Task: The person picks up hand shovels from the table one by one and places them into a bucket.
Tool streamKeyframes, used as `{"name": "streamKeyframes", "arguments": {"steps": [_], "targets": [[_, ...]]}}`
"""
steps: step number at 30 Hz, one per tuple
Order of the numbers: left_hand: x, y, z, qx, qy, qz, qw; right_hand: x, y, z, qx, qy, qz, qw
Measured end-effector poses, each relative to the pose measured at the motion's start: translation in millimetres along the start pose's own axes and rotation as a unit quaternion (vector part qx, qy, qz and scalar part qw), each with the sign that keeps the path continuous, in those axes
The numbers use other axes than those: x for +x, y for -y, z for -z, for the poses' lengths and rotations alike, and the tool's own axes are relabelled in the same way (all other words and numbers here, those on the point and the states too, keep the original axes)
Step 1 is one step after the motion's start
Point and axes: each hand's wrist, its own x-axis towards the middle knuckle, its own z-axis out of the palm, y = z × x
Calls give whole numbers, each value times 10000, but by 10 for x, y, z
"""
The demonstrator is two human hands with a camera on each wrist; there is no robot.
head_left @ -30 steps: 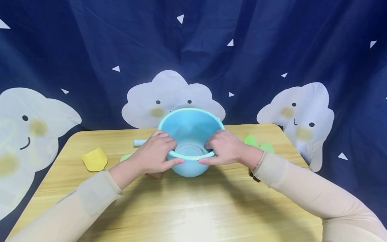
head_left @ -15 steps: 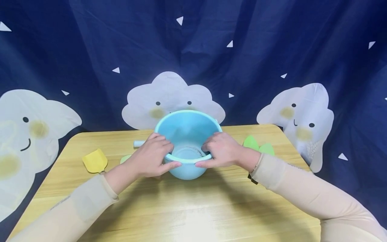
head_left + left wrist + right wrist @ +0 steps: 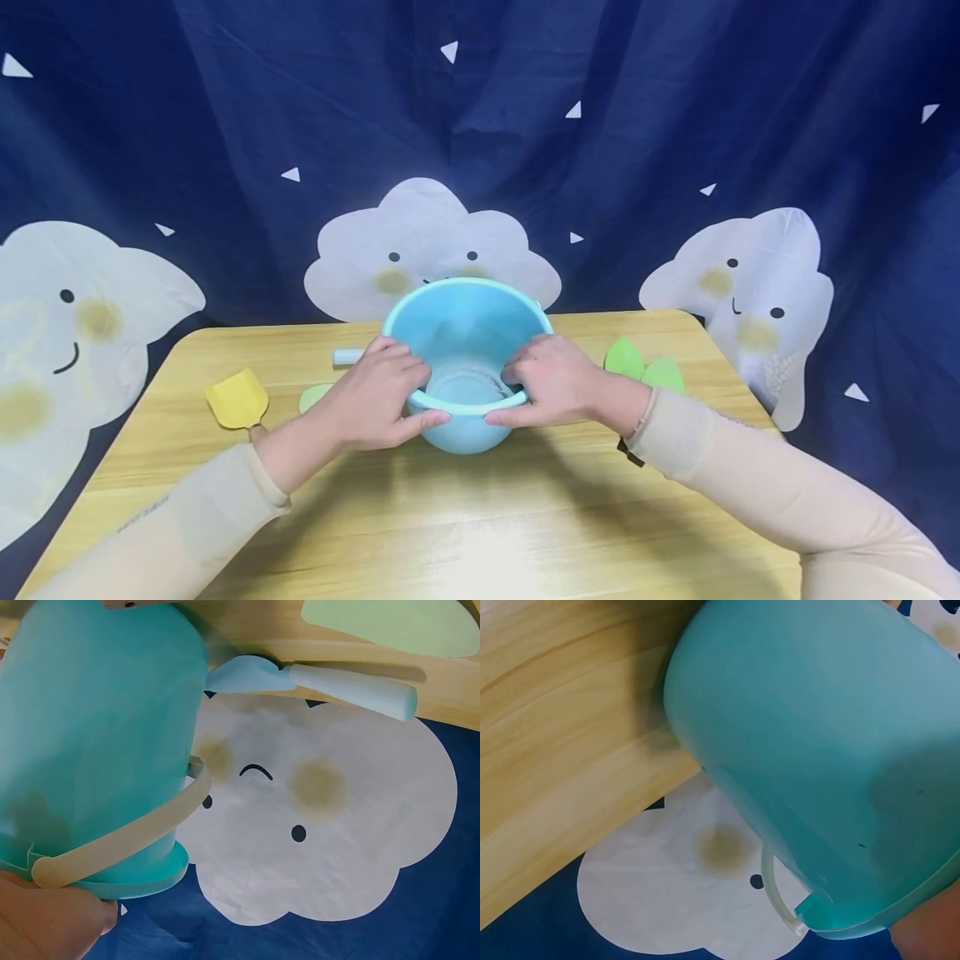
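Note:
A light blue bucket (image 3: 468, 333) is held by its rim over the middle of the table, its mouth facing up and toward me. My left hand (image 3: 382, 392) grips the near left rim, fingers curled inside and thumb outside. On the near right rim, my right hand (image 3: 555, 379) holds on the same way. The bucket's pale handle (image 3: 135, 832) hangs along its far side in the left wrist view. Inside, the floor of the bucket shows a few dark marks. The fingertips within it are partly hidden.
A yellow shovel head (image 3: 238, 400) lies on the wooden table (image 3: 480, 517) at left. Behind my left hand are a blue tool with a pale handle (image 3: 352, 690) and a pale green piece (image 3: 397, 626). Green leaf-shaped pieces (image 3: 624, 358) lie at right, partly behind my right arm.
Both hands have shifted the bucket slightly left and nearer to me, keeping their grip on the rim. The pieces on the table have stayed put.

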Motion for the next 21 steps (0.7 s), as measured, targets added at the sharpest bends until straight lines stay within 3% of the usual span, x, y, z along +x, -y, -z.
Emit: {"name": "streamKeyframes", "arguments": {"steps": [21], "targets": [[-46,-35,-6,52,-33,82,9999,-20,13,-14,8,-213,162,9996]]}}
